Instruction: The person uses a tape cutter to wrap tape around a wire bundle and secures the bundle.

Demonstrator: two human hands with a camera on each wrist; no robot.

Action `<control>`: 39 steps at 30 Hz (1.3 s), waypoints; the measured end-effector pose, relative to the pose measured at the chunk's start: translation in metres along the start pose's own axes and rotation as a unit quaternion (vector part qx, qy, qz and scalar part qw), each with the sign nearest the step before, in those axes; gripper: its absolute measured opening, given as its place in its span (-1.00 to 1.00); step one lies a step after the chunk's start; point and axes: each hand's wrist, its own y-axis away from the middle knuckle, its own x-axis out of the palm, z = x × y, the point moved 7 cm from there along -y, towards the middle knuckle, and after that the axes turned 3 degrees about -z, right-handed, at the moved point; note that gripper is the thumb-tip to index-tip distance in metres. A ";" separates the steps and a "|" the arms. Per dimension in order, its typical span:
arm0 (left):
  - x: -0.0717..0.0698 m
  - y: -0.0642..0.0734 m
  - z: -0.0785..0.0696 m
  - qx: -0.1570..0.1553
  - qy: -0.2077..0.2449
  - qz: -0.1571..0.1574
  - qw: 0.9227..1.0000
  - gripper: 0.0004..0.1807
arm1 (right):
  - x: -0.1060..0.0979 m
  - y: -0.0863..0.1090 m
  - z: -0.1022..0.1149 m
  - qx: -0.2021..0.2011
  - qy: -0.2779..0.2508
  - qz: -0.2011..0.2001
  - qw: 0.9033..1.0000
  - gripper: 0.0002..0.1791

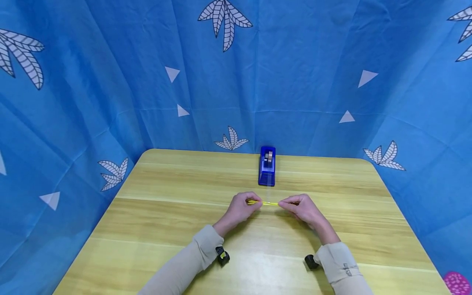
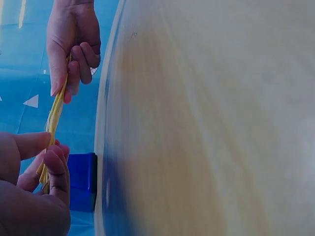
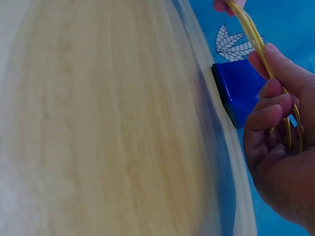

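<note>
1. Yellow bundle (image 1: 270, 203), slim strands gathered lengthwise: held between the two hands, over the desk (image 1: 177, 184), nearer its far edge than the cut-off near edge, its length running roughly along that far edge. Both ends lie largely within the hands; the strand count and material cannot be made out.

2. Left hand (image 1: 241, 207): thumb and fingers pinch the bundle's left part. In the left wrist view the palm is cut off and the strand ends are partly covered by fingers.

3. Right hand (image 1: 304, 209): thumb and forefinger pinch the right part, other fingers curled; in the right wrist view strands run down into the palm, partly hidden there.

4. Tape dispenser (image 1: 267, 166), blue: standing at about the middle of the desk's far edge, beyond the hands. Partly covered by a hand in each wrist view.

5. Clear strip (image 1: 268, 192): faint, running from the dispenser towards the bundle; whether it touches the strands cannot be told.

6. Sleeves, pale, left (image 1: 180, 266) and right (image 1: 344, 268): cut off by the lower border, a small black device at each cuff.

7. Curtain (image 1: 302, 73), blue, leaf-printed: behind the far edge and both far corners.

8. Pink patch (image 1: 457, 282): beyond the desk's right edge, cut off, unidentifiable.
</note>
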 end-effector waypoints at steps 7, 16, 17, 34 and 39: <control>0.007 -0.002 0.016 -0.102 0.160 0.037 0.981 -0.77 | -0.003 0.000 0.005 -0.032 0.027 -0.008 0.999 -0.71; 0.017 -0.003 0.022 -0.130 0.212 0.039 0.968 -0.86 | -0.005 0.000 0.011 -0.076 0.059 -0.016 0.995 -0.79; 0.017 -0.003 0.022 -0.131 0.215 0.037 0.967 -0.87 | -0.005 0.000 0.011 -0.083 0.067 -0.019 0.994 -0.80; 0.020 -0.006 0.006 -0.078 0.189 0.013 0.979 -0.90 | -0.009 0.001 -0.005 0.074 -0.063 -0.004 0.995 -0.49; 0.017 -0.004 0.006 -0.070 0.177 0.003 0.982 -0.95 | 0.000 0.001 -0.006 0.080 -0.072 0.032 0.994 -0.53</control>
